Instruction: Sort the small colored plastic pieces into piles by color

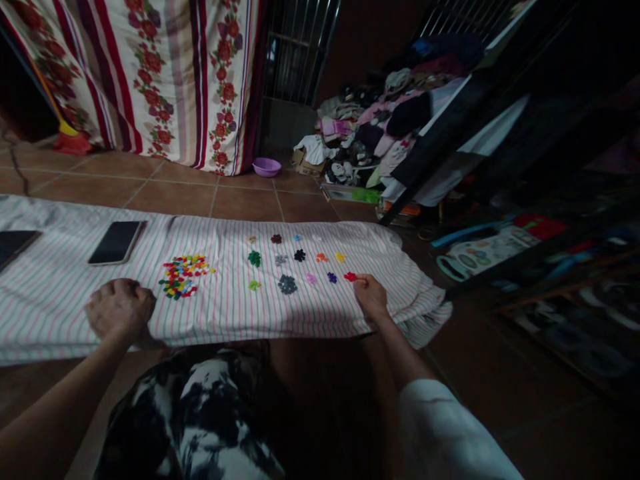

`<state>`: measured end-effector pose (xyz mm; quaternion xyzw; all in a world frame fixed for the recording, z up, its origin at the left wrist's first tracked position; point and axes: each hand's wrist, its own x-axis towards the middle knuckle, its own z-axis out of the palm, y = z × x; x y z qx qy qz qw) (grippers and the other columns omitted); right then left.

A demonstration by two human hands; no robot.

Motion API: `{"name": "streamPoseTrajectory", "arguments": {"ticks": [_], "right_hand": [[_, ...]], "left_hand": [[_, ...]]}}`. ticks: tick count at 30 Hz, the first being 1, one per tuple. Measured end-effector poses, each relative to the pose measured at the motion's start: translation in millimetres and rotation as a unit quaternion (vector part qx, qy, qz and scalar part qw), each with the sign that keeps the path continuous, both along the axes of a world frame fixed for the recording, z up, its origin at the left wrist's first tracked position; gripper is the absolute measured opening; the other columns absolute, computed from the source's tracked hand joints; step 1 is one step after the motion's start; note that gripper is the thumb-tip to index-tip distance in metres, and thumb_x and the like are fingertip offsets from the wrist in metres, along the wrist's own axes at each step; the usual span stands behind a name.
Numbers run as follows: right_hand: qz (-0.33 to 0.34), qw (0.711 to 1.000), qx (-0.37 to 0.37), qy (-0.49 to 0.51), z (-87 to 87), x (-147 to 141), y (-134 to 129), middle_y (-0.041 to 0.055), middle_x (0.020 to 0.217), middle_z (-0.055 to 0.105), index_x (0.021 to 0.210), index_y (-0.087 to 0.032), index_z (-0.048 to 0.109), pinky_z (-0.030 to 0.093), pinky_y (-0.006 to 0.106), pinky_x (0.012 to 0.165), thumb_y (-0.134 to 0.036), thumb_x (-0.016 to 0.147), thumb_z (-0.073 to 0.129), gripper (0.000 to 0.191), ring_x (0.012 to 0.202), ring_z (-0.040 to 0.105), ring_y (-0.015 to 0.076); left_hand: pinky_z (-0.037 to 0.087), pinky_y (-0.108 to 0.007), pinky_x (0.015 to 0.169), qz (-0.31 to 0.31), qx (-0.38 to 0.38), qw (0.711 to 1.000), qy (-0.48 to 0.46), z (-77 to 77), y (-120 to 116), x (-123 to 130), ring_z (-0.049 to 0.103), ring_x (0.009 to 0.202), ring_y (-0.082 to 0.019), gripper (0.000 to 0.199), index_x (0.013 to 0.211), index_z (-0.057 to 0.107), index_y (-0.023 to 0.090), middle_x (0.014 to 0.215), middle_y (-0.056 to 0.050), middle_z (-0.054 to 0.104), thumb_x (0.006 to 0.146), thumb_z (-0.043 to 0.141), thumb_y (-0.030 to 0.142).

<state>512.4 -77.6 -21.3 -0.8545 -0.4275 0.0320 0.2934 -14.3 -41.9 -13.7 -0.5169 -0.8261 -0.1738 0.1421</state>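
Observation:
My right hand (371,296) pinches at the edge of a small pile of red pieces (350,277); whatever lies between its fingertips is too small to make out. My left hand (120,308) rests curled on the striped cloth (225,313), below a larger heap of mixed-colour small pieces (185,275). Between the hands lie several single-colour piles. Among them are dark grey pieces (287,285), dark green pieces (255,259), black pieces (299,255), purple pieces (332,278), orange pieces (321,257) and yellow pieces (341,257).
A phone (117,243) lies beyond my left hand, with another dark device (15,245) at the left edge. On the tiled floor stand a purple basin (267,167) and a broom (73,140). Clothes (370,127) are heaped behind, right of a flowered curtain (175,80).

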Motion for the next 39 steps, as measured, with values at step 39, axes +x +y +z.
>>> {"name": "streamPoseTrajectory", "arguments": {"ticks": [39], "right_hand": [[0.427, 0.902, 0.007, -0.066, -1.0, -355, 75, 0.0041, 0.098, 0.063, 0.11, -0.029, 0.067, 0.043, 0.026, 0.07, -0.024, 0.091, 0.046, 0.029, 0.082, 0.06, 0.0164]], "left_hand": [[0.035, -0.042, 0.084, -0.032, 0.051, 0.996, -0.067, -16.3, 7, -10, 0.05, 0.097, -0.029, 0.021, 0.094, 0.059, 0.018, 0.099, -0.012, 0.061, 0.083, 0.043, 0.024]]}}
